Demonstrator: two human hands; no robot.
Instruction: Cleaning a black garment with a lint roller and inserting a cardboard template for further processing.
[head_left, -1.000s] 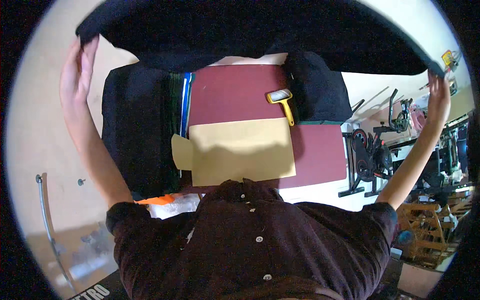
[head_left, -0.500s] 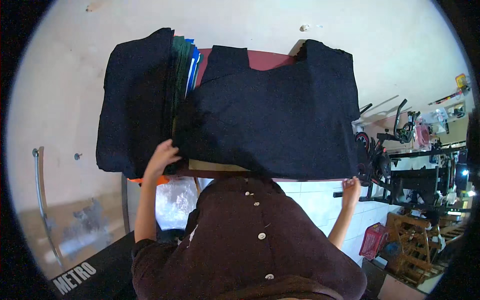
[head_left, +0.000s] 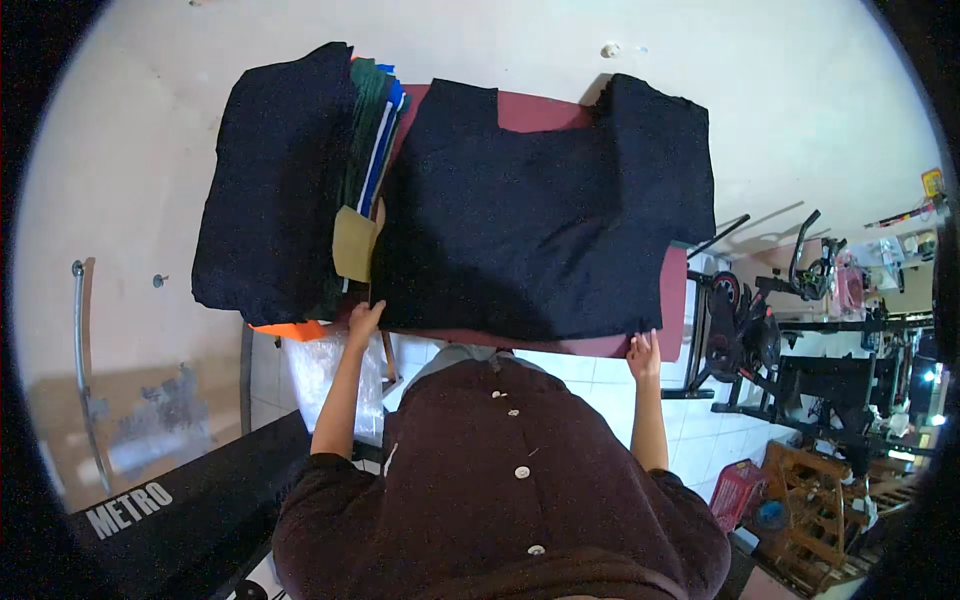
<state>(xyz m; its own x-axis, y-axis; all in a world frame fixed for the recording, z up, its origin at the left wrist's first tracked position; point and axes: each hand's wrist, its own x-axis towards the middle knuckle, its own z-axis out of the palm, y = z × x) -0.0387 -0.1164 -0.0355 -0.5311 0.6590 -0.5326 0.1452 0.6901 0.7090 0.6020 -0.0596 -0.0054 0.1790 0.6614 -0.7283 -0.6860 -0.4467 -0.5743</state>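
Note:
A wide black garment (head_left: 530, 220), with a cut-out along its far edge, lies spread on a dark red tabletop (head_left: 673, 300). My left hand (head_left: 366, 319) is closed at its near left corner, fingers pinching the cloth. At the near right corner, the fingertips of my right hand (head_left: 645, 354) grip the hem. Left of the garment rises a thick stack of folded black cloth (head_left: 270, 185). Green, blue and white layers (head_left: 375, 140) show along the stack's right side, and a tan piece of cloth (head_left: 354, 244) hangs over that side.
Below the stack are an orange item (head_left: 290, 329) and a clear plastic bag (head_left: 335, 380). A long black box (head_left: 190, 490) lies at lower left. Exercise equipment (head_left: 750, 330) stands right of the table, with a pink basket (head_left: 738, 492) and wooden rack (head_left: 825, 510) nearby.
The garment's near right corner has shifted left with my right hand, baring the table's right edge. My left hand has moved right to the near left corner. More of the tan cloth shows.

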